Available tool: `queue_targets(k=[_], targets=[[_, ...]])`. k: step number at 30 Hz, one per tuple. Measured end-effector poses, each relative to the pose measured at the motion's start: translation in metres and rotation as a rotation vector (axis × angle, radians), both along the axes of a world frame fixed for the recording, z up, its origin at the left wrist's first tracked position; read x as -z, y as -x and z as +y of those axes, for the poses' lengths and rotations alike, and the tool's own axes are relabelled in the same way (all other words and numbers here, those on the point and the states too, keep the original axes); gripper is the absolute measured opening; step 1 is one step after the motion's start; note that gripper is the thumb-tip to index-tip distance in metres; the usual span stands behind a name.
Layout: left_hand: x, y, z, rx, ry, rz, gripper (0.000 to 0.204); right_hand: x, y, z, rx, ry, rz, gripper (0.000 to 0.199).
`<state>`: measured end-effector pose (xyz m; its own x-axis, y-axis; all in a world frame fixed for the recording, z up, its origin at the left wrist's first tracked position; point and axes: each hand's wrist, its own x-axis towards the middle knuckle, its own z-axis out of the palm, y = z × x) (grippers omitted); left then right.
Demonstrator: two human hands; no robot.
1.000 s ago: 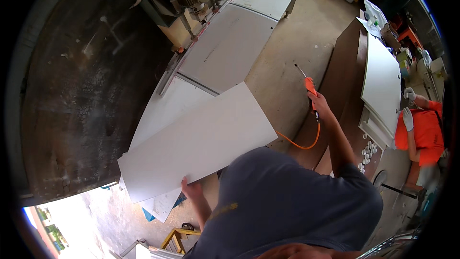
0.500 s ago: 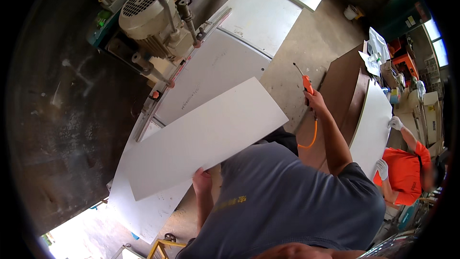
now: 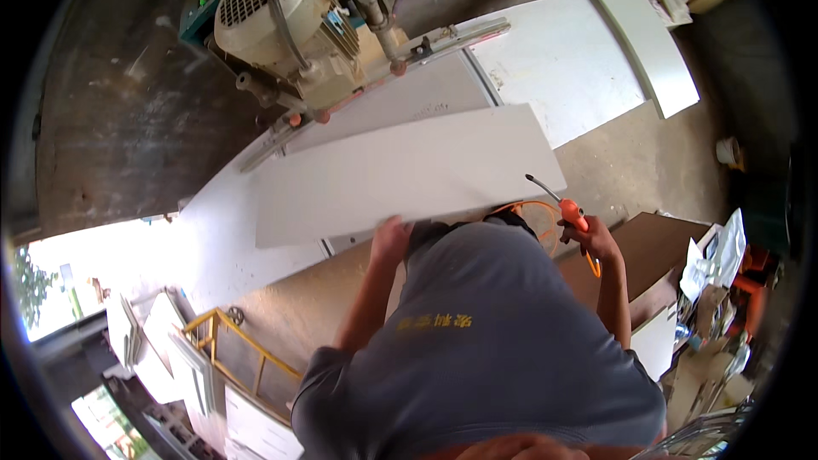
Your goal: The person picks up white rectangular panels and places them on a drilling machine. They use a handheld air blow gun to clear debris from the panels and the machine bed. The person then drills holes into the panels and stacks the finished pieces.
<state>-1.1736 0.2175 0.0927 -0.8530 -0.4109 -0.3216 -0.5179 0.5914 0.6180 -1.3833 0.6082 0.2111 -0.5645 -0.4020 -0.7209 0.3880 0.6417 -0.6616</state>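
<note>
A long white panel (image 3: 400, 175) lies slantwise over the machine's pale worktable (image 3: 554, 60). My left hand (image 3: 392, 241) is closed on the panel's near edge, its fingertips partly hidden and slightly blurred. Off the panel's right end, my right hand (image 3: 594, 238) is wrapped round an orange air blow gun (image 3: 573, 211). The gun's thin metal nozzle points up and left, its tip over the panel's right end. An orange hose (image 3: 594, 267) hangs from the grip and loops near my body.
Behind the panel stands a machine with a large motor (image 3: 273, 13) and a metal guide rail (image 3: 460, 41). Another pale board (image 3: 639, 38) lies across the table's far right end. A yellow frame cart (image 3: 256, 349) is at lower left, brown boards (image 3: 648, 255) at right.
My view has turned, and the person in orange has left it. The panel now sits more in line with the table. The blow gun's nozzle has come to the panel's right end.
</note>
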Motion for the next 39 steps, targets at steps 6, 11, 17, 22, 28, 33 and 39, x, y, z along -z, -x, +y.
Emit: queue_targets(k=[6,11,17,22,28,33,39], targets=[[0.049,0.111,0.094,-0.792,-1.665,0.781,0.013,0.036,0.119,0.052,0.158,0.254,0.110,0.035],[0.087,0.191,0.132,-0.882,-1.756,0.881,0.013,0.051,0.197,0.058,0.069,0.191,0.104,0.037],[0.071,0.219,0.137,-0.773,-1.443,0.223,0.017,0.116,0.262,0.040,0.190,0.293,0.111,0.032],[0.065,0.121,0.078,-0.615,0.010,0.146,0.025,0.099,0.265,-0.022,-0.362,-0.219,0.082,0.042],[0.061,0.029,-0.015,-0.702,0.292,-0.252,0.090,0.078,0.232,-0.132,-0.568,-0.142,0.145,0.045],[0.095,0.018,-0.044,-0.508,0.315,-0.240,0.108,0.062,0.181,-0.210,-0.793,-0.141,0.180,0.038],[0.109,0.026,-0.038,-0.555,0.302,-0.129,0.110,0.051,0.160,-0.185,-0.872,-0.157,0.079,0.036]])
